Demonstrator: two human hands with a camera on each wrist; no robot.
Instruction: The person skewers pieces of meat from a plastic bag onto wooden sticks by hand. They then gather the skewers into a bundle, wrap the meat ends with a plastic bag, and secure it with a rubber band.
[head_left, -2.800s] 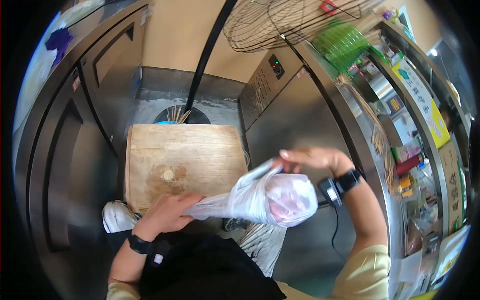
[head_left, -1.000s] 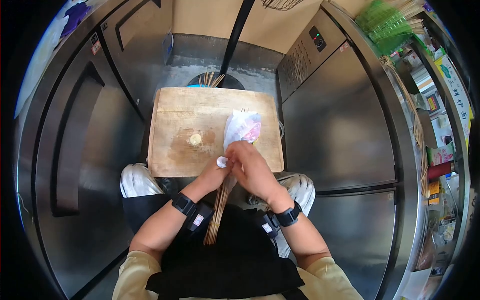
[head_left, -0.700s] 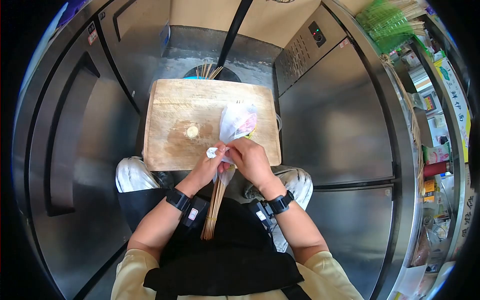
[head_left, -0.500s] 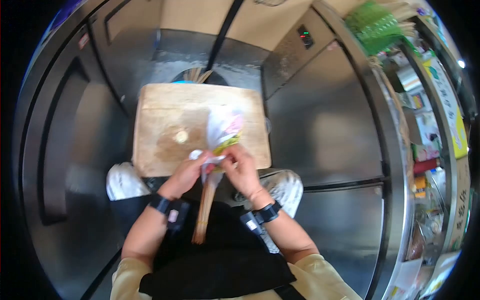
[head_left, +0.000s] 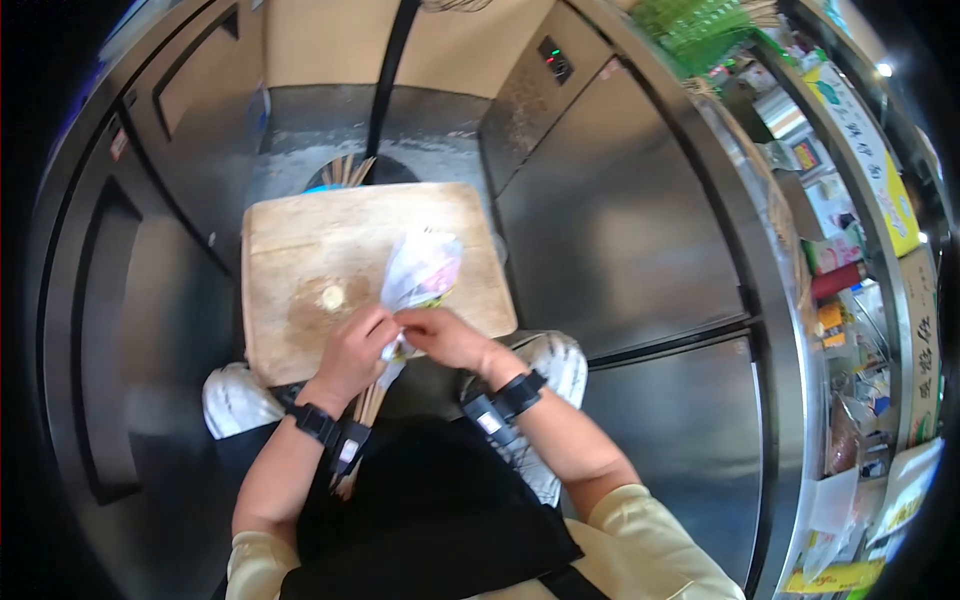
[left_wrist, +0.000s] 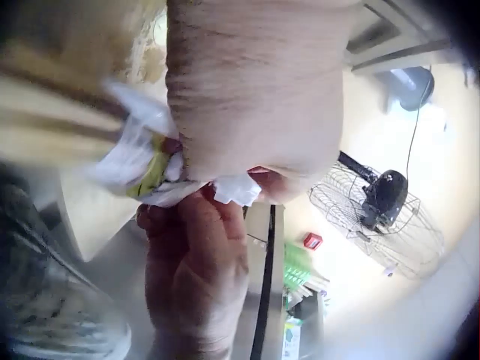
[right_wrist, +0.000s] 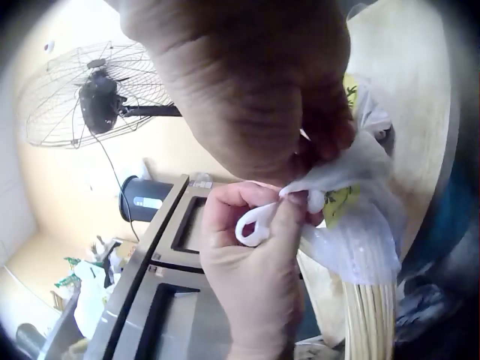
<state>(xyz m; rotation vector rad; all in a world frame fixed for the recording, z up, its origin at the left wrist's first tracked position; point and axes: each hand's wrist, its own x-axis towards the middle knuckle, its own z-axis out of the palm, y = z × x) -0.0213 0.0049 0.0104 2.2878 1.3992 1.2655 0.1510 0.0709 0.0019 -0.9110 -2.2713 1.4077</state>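
A bundle of thin wooden skewers (head_left: 370,402) is wrapped at its far end in a whitish plastic bag (head_left: 425,268), with pink and yellow showing through. The bagged end lies over the cutting board (head_left: 275,235); the bare sticks point back toward the black apron. My left hand (head_left: 357,348) pinches a twisted end of the bag, and a small white loop (right_wrist: 255,225) stands out between its thumb and fingers in the right wrist view. Right beside it, my right hand (head_left: 448,340) pinches the plastic too, its fingertips partly hidden behind its palm in the right wrist view.
A small pale round piece (head_left: 332,297) sits on a damp patch of the board. Steel cabinets (head_left: 630,200) stand on both sides. More sticks (head_left: 348,170) poke up behind the board near a black pole (head_left: 385,90). Crowded shelves (head_left: 850,270) line the right.
The bagged bundle, earlier held sideways in the air, came down over the board with its sticks toward the body. Both hands came together at the bag's neck and worked the plastic there.
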